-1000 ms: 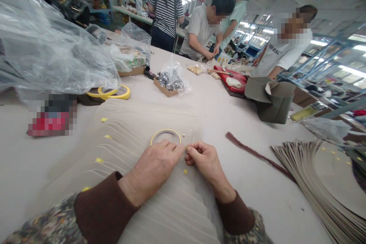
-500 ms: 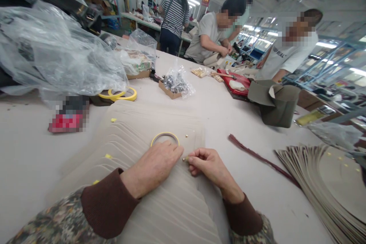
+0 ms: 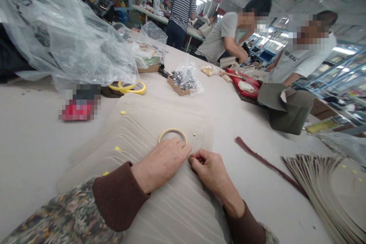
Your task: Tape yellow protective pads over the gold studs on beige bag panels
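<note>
Bent over the near edge of a thin roll of yellow tape is my left hand, its fingers closed and their tips mostly hidden from me. Close beside it, my right hand is closed in a pinch, thumb against forefinger; whatever lies between the tips is too small to make out. Both hands are over overlapping beige sheets, fanned out in layers. A small gold stud shows on the top sheet, just beyond my fingertips. Small yellow tape pieces mark the left side of the sheets.
Yellow tape rolls and clear plastic bags lie at the left. Ahead is a small box of metal parts. To the right are a dark red strip, a fanned sheet stack and a folded olive piece. Several people work beyond.
The view has shifted, moving the scene slightly rightward. My right fingertips have come closer to my left hand, and the nearer gold stud between them is now hidden.
</note>
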Action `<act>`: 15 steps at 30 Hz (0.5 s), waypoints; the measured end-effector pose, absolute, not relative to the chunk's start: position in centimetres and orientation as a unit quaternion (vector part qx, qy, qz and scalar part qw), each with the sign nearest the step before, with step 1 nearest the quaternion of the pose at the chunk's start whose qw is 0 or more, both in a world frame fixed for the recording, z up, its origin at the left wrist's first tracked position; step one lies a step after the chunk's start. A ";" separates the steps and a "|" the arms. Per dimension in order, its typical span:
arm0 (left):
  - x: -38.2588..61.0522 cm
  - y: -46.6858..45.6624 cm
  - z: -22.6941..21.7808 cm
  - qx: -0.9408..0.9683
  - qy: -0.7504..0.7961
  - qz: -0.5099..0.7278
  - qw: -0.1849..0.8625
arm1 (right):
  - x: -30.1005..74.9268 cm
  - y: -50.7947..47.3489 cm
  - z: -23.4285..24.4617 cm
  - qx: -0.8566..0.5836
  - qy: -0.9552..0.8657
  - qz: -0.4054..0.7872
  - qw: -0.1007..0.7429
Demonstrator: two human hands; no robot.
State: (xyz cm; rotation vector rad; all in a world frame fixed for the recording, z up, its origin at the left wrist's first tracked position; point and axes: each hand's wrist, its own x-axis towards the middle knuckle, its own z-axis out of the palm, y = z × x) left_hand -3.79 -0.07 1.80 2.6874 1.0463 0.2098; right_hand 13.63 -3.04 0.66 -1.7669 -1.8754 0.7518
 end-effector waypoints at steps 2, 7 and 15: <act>-3.8 0.0 1.6 0.923 0.357 0.077 0.123 | 13.6 -3.1 0.6 -0.646 -0.678 0.270 0.225; -4.0 -0.1 1.7 0.922 0.360 0.073 0.121 | 14.8 -3.3 -0.4 -0.653 -0.584 0.382 0.294; -3.9 0.1 1.8 0.922 0.362 0.065 0.121 | 15.0 -4.8 -0.4 -0.627 -0.681 0.257 0.277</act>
